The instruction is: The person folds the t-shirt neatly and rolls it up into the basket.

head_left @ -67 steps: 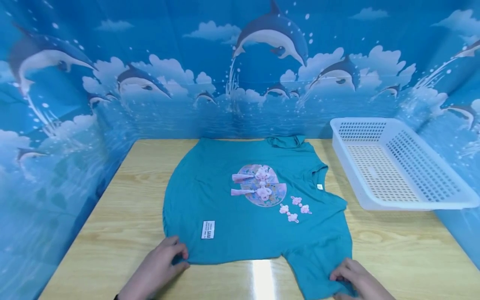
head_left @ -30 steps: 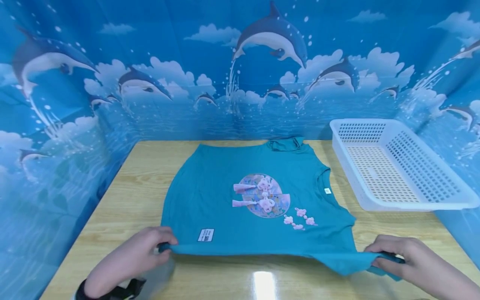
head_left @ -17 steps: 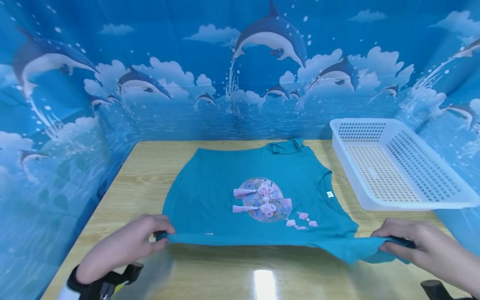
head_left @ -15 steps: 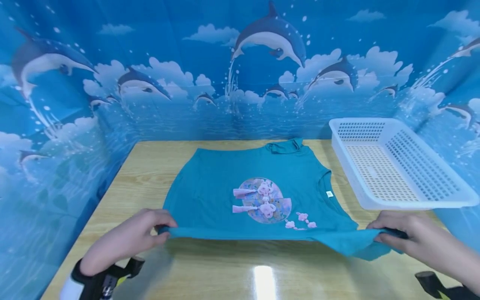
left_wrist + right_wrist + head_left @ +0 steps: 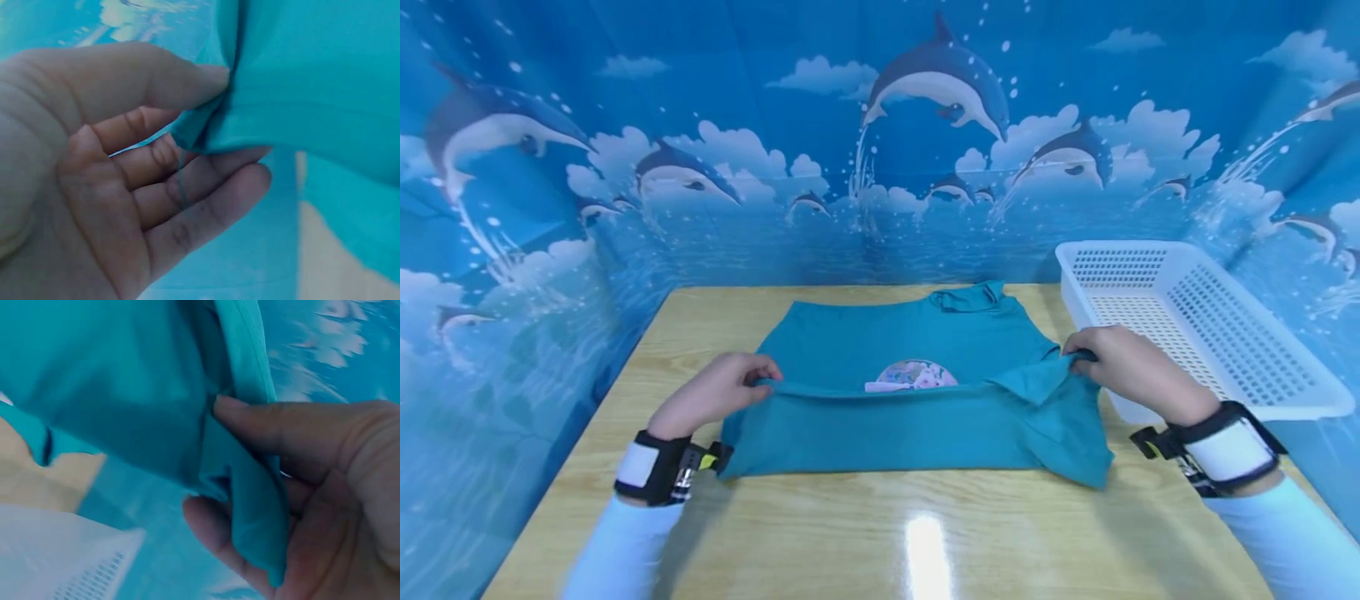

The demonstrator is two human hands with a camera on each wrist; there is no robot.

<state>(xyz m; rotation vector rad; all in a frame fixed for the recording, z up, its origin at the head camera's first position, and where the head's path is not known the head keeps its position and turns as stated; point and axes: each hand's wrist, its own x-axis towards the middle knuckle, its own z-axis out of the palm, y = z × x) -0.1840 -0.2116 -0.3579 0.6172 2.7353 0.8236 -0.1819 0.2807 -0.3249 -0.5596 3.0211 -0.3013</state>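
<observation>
Teal shirt, partly raised, hands pinching

matt cloth shirt, glossy wood-grain table, perforated plastic basket.

Head view is bright and evenly lit, with a blown-out glare streak on the wood-grain tabletop, soft shadows near both sleeves, and blur on the left sleeve. Wrist views run dimmer with a blue cast: left hand and right hand look dull, fine detail's soft, printed backdrop out of focus.
</observation>
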